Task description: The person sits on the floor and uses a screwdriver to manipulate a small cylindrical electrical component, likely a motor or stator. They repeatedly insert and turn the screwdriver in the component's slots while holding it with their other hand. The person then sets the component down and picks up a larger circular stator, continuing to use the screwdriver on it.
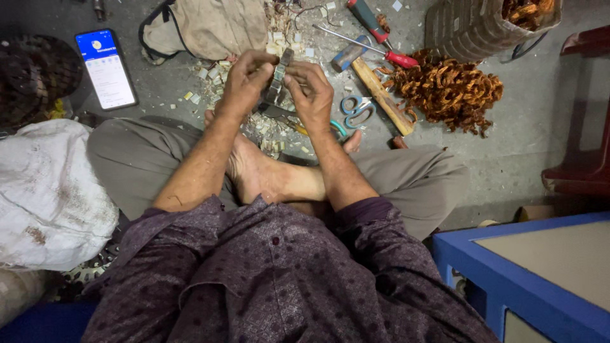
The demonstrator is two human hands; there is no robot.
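I sit cross-legged on a grey floor. Both hands hold one ring-shaped metal part [278, 75], grey with slots along its rim, upright above my bare feet. My left hand [244, 79] grips its left side with thumb and fingers. My right hand [309, 92] pinches its right side. Pale scraps [213, 70] of paper-like material lie scattered on the floor beneath and beyond the hands.
A heap of copper wire coils [448, 89] lies right, beside a woven basket [473, 25]. Red-handled screwdrivers [375, 28], a wooden-handled tool [383, 96] and blue scissors [356, 109] lie beyond my hands. A lit phone [106, 68] is left, a white sack [47, 190] nearer, a blue table [527, 279] right.
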